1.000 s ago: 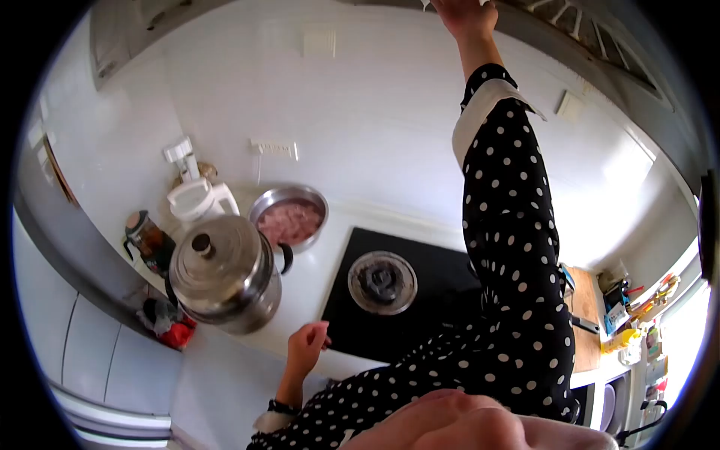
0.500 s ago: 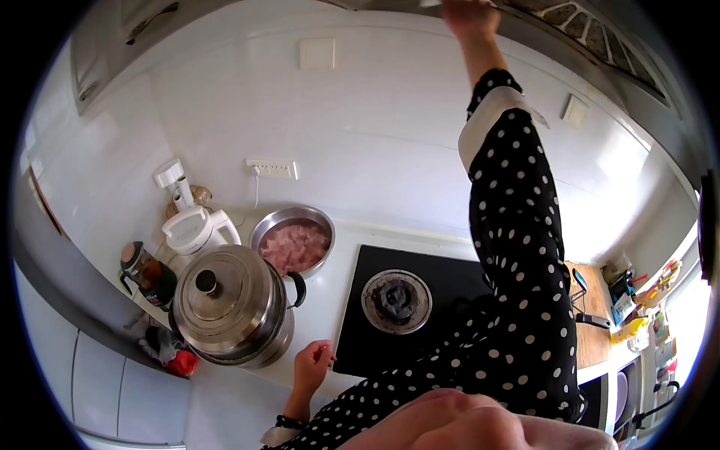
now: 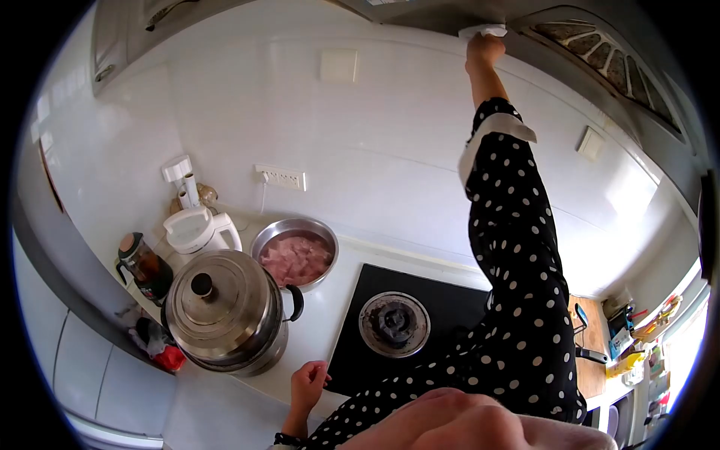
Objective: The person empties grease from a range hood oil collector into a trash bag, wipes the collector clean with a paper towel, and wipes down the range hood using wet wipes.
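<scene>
The right hand [image 3: 486,49] is up high and holds a white cloth [image 3: 472,31] at the bottom of the hood [image 3: 431,21]; it looks like they touch. The left hand [image 3: 307,384] is down by the front edge of the stove [image 3: 457,300], its fingers a bit bent, and I can't tell if it holds anything. If the cloth slips, it could drop on the burner [image 3: 394,324]. Greasy bits knocked off the hood might fall, and the bowl [image 3: 296,223] of meat [image 3: 296,259] has no lid. Stretching that far could make the person wobble and bump the big pot [image 3: 225,307].
</scene>
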Demonstrator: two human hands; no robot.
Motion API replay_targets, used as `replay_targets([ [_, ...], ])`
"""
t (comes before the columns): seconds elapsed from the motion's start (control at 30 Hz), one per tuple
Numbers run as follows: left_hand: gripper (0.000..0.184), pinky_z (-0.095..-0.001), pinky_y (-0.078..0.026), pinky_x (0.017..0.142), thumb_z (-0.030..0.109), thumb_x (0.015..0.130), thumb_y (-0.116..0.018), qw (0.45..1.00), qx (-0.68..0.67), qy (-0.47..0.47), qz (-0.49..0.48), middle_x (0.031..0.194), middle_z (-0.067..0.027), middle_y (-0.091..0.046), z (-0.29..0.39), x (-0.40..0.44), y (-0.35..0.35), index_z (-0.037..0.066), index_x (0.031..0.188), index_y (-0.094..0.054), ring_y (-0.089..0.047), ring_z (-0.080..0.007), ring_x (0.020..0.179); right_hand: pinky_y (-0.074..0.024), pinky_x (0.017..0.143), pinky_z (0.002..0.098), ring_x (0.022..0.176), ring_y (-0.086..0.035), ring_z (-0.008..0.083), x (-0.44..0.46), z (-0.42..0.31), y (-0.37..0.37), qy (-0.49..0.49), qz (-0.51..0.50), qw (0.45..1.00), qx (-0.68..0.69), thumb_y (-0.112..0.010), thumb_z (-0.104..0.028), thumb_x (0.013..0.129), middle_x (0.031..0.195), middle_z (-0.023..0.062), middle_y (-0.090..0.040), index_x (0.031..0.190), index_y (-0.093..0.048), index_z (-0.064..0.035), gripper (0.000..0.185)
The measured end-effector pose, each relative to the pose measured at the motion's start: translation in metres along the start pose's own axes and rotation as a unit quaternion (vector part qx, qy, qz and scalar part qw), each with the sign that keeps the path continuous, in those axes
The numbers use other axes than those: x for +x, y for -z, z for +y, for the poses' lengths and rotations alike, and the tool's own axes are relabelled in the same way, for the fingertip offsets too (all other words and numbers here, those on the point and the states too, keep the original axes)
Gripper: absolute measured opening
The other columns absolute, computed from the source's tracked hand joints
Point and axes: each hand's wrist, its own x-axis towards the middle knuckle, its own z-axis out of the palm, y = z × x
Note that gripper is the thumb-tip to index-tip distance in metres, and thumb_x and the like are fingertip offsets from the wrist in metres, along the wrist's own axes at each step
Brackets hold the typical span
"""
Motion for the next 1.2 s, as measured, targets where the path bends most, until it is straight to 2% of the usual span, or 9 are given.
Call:
replay_targets([
  [0.17,0.017,-0.0207,-0.045,0.053,0.013,0.087,-0.056,1.0,-0.002,0.006,-0.024,0.064,-0.0041,-0.062,-0.005,-0.002,-0.007,-0.001,0.094,-0.062,-0.055,-0.0083,0.055,-0.0512,0.073,0.0363,0.091,-0.062,0.0303,0.044,-0.02,0.074,-0.064,0.204,0.968,-0.131,-0.067,-0.015,0.073,0.1,0.0206,-0.059,0.116,-0.037,0.0008,0.054],
  [0.4,0.015,-0.0215,-0.046,0.052,0.012,0.087,-0.056,1.0,0.006,0.023,0.007,0.065,-0.0057,-0.063,-0.021,-0.012,-0.005,0.0,0.091,-0.063,-0.057,-0.0093,0.055,-0.0512,0.077,0.0384,0.089,-0.064,0.0277,-0.005,-0.049,0.012,0.218,-0.13,0.76,-0.598,-0.04,-0.024,0.092,0.099,0.0174,-0.064,0.096,-0.061,0.0034,0.035],
  [0.5,0.015,-0.0215,-0.046,0.052,0.012,0.087,-0.056,1.0,0.021,-0.002,0.011,0.064,-0.0055,-0.063,-0.012,-0.009,-0.004,0.0,0.091,-0.063,-0.058,-0.0095,0.055,-0.0459,0.087,0.0431,0.1,-0.059,0.0341,-0.054,-0.037,-0.024,0.227,-0.129,0.897,-0.356,-0.031,-0.026,0.093,0.105,0.0224,-0.06,0.101,-0.057,0.0021,0.039],
  [0.67,0.014,-0.0218,-0.046,0.052,0.011,0.087,-0.055,0.999,0.017,-0.008,0.034,0.063,-0.0055,-0.062,-0.014,-0.011,0.008,0.0,0.091,-0.063,-0.058,-0.0095,0.054,-0.0504,0.081,0.0365,0.097,-0.059,0.0271,0.028,-0.023,0.066,0.31,-0.085,0.714,-0.622,-0.04,-0.015,0.092,0.113,0.0156,-0.054,0.108,-0.056,-0.0036,0.025],
  [0.8,0.014,-0.022,-0.046,0.052,0.011,0.086,-0.055,0.998,0.017,0.043,0.048,0.064,-0.0058,-0.063,-0.036,-0.018,0.015,0.0,0.091,-0.062,-0.058,-0.0091,0.055,-0.0516,0.079,0.0368,0.102,-0.057,0.028,0.044,-0.034,0.094,0.162,0.007,0.826,-0.54,-0.046,-0.018,0.09,0.111,0.0174,-0.056,0.109,-0.055,-0.0012,0.027],
  [0.87,0.014,-0.022,-0.046,0.052,0.011,0.086,-0.056,0.999,0.013,0.024,0.032,0.064,-0.0057,-0.063,-0.029,-0.018,0.008,0.0,0.091,-0.062,-0.058,-0.009,0.056,-0.047,0.086,0.043,0.107,-0.055,0.0295,0.014,-0.039,0.06,0.301,-0.136,0.459,-0.825,-0.045,-0.019,0.09,0.111,0.0169,-0.057,0.114,-0.052,-0.0012,0.031],
  [0.97,0.015,-0.0219,-0.046,0.052,0.012,0.086,-0.056,1.0,0.008,-0.005,0.001,0.064,-0.0055,-0.062,-0.006,-0.015,-0.002,0.0,0.091,-0.062,-0.058,-0.0091,0.056,-0.0417,0.091,0.0468,0.107,-0.052,0.0386,-0.02,-0.011,0.004,0.208,-0.203,0.901,-0.321,-0.043,-0.022,0.088,0.116,0.0235,-0.054,0.098,-0.058,0.0046,0.031],
  [1.0,0.015,-0.0218,-0.046,0.052,0.012,0.086,-0.056,1.0,0.006,-0.015,-0.009,0.064,-0.0055,-0.062,0.002,-0.014,-0.005,-0.001,0.092,-0.063,-0.057,-0.0091,0.056,-0.0428,0.088,0.0454,0.106,-0.051,0.0398,-0.036,-0.022,0.002,0.314,-0.303,0.798,-0.416,-0.043,-0.022,0.087,0.11,0.0253,-0.056,0.1,-0.057,0.0032,0.031],
  [1.2,0.016,-0.0215,-0.044,0.051,0.013,0.086,-0.057,0.998,0.007,-0.06,0.004,0.064,-0.005,-0.062,0.015,-0.022,0.003,0.0,0.093,-0.062,-0.056,-0.009,0.054,-0.052,0.071,0.0432,0.093,-0.059,0.0223,-0.053,-0.067,0.017,-0.218,-0.168,0.936,0.218,-0.052,-0.007,0.084,0.098,0.0137,-0.061,0.108,-0.053,-0.0009,0.025],
])
